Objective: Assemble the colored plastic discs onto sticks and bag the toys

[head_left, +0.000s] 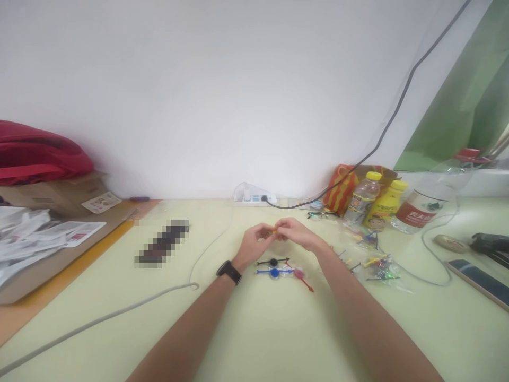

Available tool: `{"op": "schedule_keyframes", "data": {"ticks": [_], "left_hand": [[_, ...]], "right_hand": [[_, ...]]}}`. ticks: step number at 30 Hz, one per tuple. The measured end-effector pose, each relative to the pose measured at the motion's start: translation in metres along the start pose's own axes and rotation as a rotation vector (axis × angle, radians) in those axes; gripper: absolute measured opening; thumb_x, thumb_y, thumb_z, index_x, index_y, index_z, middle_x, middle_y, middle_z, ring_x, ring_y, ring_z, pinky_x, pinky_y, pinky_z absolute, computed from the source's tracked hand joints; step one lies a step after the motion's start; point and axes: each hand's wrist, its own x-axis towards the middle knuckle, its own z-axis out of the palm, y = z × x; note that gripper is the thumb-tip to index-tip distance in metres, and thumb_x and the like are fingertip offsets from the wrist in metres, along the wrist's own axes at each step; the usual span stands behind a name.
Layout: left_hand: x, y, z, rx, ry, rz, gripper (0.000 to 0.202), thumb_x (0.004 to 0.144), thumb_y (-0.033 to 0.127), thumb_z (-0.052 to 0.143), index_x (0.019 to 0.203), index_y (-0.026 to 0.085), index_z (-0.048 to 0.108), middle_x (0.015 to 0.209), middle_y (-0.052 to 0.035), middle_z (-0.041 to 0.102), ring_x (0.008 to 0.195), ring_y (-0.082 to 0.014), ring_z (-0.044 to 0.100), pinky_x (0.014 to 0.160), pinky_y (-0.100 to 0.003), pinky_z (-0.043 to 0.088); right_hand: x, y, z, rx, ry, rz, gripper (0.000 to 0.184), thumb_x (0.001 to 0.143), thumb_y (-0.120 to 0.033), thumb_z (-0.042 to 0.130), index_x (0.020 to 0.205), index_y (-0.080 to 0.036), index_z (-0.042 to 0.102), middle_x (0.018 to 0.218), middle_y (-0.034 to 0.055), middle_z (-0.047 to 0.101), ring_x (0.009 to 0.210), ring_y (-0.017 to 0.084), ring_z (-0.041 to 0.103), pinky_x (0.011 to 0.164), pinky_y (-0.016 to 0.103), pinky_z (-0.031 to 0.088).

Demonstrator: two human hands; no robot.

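My left hand [254, 243] and my right hand [297, 233] meet above the table, fingertips pinched around a small yellow piece [274, 231]. Fingers cover most of that piece, so its full shape is hidden. Just below my hands lie several arrow spinners with round centres: a black arrow spinner [273, 262], a blue arrow spinner [274, 273] and a red arrow spinner [299, 274]. They lie close together, partly overlapping. To the right of my right forearm, clear plastic bags [379, 268] hold more coloured arrow pieces.
Bottles, including a yellow bottle [386, 206] and a large clear bottle [417, 209], stand at the back right. A phone [483, 281] lies at the right. The grey cable [119, 306] crosses the left side. Cardboard [79, 252] with white packets lies far left; a power strip [254, 196] sits by the wall.
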Motion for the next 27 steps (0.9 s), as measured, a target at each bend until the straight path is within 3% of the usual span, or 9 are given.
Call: {"op": "schedule_keyframes", "data": {"ticks": [6, 12, 16, 20, 23, 27], "left_hand": [[0.000, -0.001, 0.000, 0.020, -0.003, 0.008, 0.022, 0.085, 0.037, 0.072, 0.091, 0.017, 0.070, 0.088, -0.0070, 0.076, 0.082, -0.0213, 0.071, 0.076, -0.033, 0.056], [-0.001, -0.004, -0.001, 0.061, 0.018, 0.011, 0.021, 0.083, 0.038, 0.072, 0.084, 0.017, 0.066, 0.085, -0.0048, 0.074, 0.078, -0.0187, 0.068, 0.073, -0.032, 0.055], [-0.002, -0.002, -0.002, 0.133, 0.020, 0.013, 0.017, 0.077, 0.036, 0.078, 0.081, 0.021, 0.070, 0.090, -0.0045, 0.075, 0.086, -0.0219, 0.068, 0.078, -0.035, 0.053], [-0.004, -0.002, -0.001, 0.291, -0.073, 0.023, 0.019, 0.078, 0.036, 0.078, 0.095, 0.028, 0.077, 0.098, -0.0047, 0.074, 0.097, -0.0257, 0.064, 0.086, -0.039, 0.052], [-0.003, -0.003, -0.001, 0.356, -0.136, 0.046, 0.015, 0.079, 0.036, 0.077, 0.093, 0.029, 0.079, 0.100, -0.0055, 0.074, 0.100, -0.0273, 0.061, 0.091, -0.042, 0.051], [-0.002, -0.006, -0.001, 0.417, -0.092, 0.110, 0.011, 0.080, 0.033, 0.077, 0.091, 0.029, 0.078, 0.108, -0.0035, 0.073, 0.106, -0.0279, 0.057, 0.097, -0.045, 0.047]], "right_hand": [[-0.003, -0.002, 0.005, -0.127, -0.037, -0.008, 0.012, 0.077, -0.023, 0.056, 0.088, -0.019, 0.054, 0.070, -0.0020, 0.061, 0.066, 0.012, 0.056, 0.061, 0.022, 0.041], [-0.003, 0.003, -0.002, -0.367, 0.025, 0.058, 0.019, 0.083, -0.025, 0.052, 0.099, -0.018, 0.059, 0.086, 0.0010, 0.063, 0.071, 0.013, 0.053, 0.060, 0.021, 0.037], [-0.004, 0.007, -0.020, -0.550, -0.003, 0.147, 0.023, 0.077, -0.019, 0.060, 0.099, -0.016, 0.066, 0.084, 0.0041, 0.065, 0.068, 0.014, 0.056, 0.058, 0.023, 0.039], [-0.008, 0.008, -0.037, -0.683, -0.041, 0.200, 0.030, 0.071, -0.014, 0.065, 0.101, -0.015, 0.069, 0.082, 0.0045, 0.068, 0.066, 0.015, 0.059, 0.057, 0.023, 0.040], [-0.010, 0.005, -0.043, -0.744, -0.048, 0.212, 0.034, 0.072, -0.017, 0.068, 0.105, -0.016, 0.069, 0.083, 0.0047, 0.070, 0.066, 0.016, 0.061, 0.056, 0.023, 0.041], [-0.011, 0.001, -0.045, -0.796, -0.029, 0.178, 0.032, 0.074, -0.019, 0.069, 0.105, -0.017, 0.069, 0.086, 0.0050, 0.071, 0.070, 0.017, 0.063, 0.059, 0.024, 0.042]]}}
